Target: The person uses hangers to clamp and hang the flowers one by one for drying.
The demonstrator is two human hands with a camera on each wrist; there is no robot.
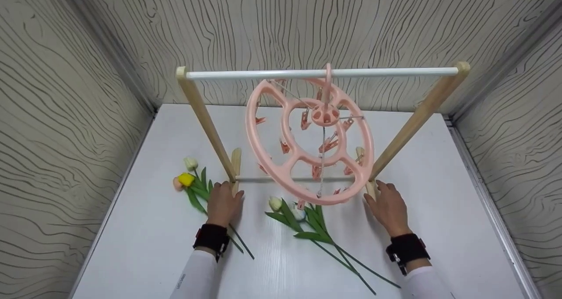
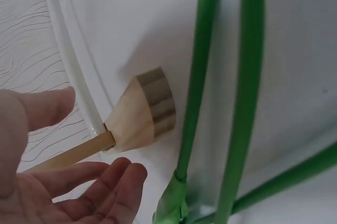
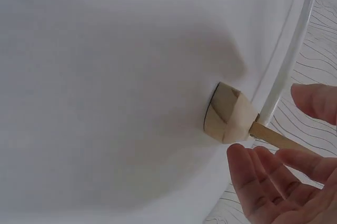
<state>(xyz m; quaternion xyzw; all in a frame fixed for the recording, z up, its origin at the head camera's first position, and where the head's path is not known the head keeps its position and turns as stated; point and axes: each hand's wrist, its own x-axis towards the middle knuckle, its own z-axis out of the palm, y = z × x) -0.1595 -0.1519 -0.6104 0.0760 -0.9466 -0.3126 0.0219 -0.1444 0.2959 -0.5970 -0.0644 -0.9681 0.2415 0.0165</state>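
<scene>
While the wooden rack (image 1: pixel 281 74) stands on the white table (image 1: pixel 452 228), set forward from the far edge, the two hands lie at its feet, one on each side. The left hand (image 1: pixel 223 204) is loose and grips nothing: its thumb and fingers are spread on either side of the left post, just beside the left foot (image 2: pixel 137 113). The right hand (image 1: pixel 388 207) is likewise relaxed, holding nothing, its thumb apart from its fingers next to the right foot (image 3: pixel 231 113). Whether fingertips touch the wood on either side, I cannot tell. A pink hanger (image 1: pixel 326 115) hangs tilted by its hook from the white top bar, right of its middle, with small clips around its rings. It is above and between the hands, clear of both. Three tulips (image 1: pixel 186 179) lie toward the table's left edge, their stems passing by the left hand. More flowers (image 1: pixel 309 235) lie between the hands, stems pointing to the near right corner.
</scene>
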